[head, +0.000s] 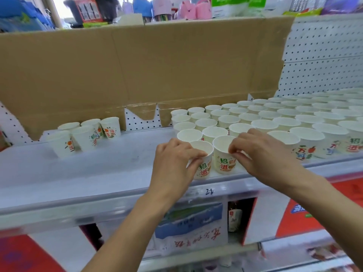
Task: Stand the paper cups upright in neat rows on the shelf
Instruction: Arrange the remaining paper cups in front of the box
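**Two cups pinched at the shelf's front edge**

Thumb and fingers of the left hand [172, 160] pinch the near rim of one paper cup [204, 170]. The curled fingertips of the right hand [263, 154] pinch the rim of a second cup [223, 163], touching the first at three o'clock. Both stand upright and empty near the front of the white shelf [98, 169]. From twelve to three o'clock, packed rows of cups [275, 116] stand open-mouthed. At ten o'clock, a loose cluster [86, 134] of five sits well apart. Brown cardboard [137, 65] and white pegboard [324, 55] back the shelf.
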Available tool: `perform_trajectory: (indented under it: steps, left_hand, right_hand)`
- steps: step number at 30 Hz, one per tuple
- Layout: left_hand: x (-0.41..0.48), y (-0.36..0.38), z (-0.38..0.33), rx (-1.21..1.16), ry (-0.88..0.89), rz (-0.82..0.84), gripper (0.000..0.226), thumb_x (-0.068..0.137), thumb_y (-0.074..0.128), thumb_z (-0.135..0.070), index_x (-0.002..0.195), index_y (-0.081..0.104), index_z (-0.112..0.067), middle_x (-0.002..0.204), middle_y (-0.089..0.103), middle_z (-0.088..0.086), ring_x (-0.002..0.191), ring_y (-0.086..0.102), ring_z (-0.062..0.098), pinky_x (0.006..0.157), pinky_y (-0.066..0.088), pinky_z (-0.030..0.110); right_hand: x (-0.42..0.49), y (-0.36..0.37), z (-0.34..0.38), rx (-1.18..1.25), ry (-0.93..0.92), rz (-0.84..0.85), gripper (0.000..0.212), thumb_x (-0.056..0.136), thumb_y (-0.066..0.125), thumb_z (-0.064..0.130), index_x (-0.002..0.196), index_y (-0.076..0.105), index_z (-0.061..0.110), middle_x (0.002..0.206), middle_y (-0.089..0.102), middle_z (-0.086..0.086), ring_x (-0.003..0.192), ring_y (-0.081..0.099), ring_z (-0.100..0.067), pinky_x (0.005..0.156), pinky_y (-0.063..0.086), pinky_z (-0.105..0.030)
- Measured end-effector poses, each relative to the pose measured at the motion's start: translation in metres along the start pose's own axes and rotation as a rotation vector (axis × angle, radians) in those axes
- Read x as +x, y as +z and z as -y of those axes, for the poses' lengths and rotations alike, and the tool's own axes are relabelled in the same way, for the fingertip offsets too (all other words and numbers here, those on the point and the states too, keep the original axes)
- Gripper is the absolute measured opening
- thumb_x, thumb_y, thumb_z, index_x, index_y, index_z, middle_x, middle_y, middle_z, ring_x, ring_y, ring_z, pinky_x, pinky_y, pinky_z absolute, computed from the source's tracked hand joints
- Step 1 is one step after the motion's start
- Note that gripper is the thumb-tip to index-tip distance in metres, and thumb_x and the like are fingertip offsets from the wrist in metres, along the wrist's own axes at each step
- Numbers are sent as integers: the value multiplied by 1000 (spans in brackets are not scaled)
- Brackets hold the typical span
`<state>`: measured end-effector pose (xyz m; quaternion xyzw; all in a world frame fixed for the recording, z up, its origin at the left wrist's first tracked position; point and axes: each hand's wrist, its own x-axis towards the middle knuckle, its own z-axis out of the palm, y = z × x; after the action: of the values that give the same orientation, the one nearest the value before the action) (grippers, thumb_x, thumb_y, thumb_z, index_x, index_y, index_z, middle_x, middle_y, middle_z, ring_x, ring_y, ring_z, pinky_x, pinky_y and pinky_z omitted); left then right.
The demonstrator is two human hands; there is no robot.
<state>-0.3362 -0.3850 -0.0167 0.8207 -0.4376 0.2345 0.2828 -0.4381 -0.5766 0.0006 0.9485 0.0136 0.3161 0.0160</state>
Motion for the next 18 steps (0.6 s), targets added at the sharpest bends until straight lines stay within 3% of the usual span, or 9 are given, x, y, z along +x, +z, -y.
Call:
perform_trajectory:
  steps: [4,7,12,18]
  left_hand:
    - [3,1,-3,18,-17,30,25,90,61,-38,114,69,-36,105,68,-15,103,46,9,85,28,29]
    - [5,2,-3,40,-8,18,26,90,61,-39,115,68,-36,106,67,-15,104,46,9,86,26,28]
    - [-1,-5,11,9,0,-26,43,87,62,-49,128,56,-37,121,56,-15,112,40,2,95,25,24]
    - [-1,-55,110,47,-104,-33,44,87,62,-46,129,56,-34,130,52,-13,122,41,5,102,30,30]
  right_hand:
    - [0,-2,-3,-32,-6,10,7,80,72,14,81,68,19,79,65,1,76,55,-26,56,33,-28]
    - [0,-6,-3,-21,14,60,3,85,67,24,87,69,23,86,66,4,82,54,-22,57,35,-29]
    - [18,-16,9,46,36,89,28,81,53,47,98,69,31,97,65,10,91,55,-18,62,47,-35]
    - [104,-7,55,234,-78,128,27,82,51,50,100,65,36,98,59,16,94,48,-8,78,47,-40]
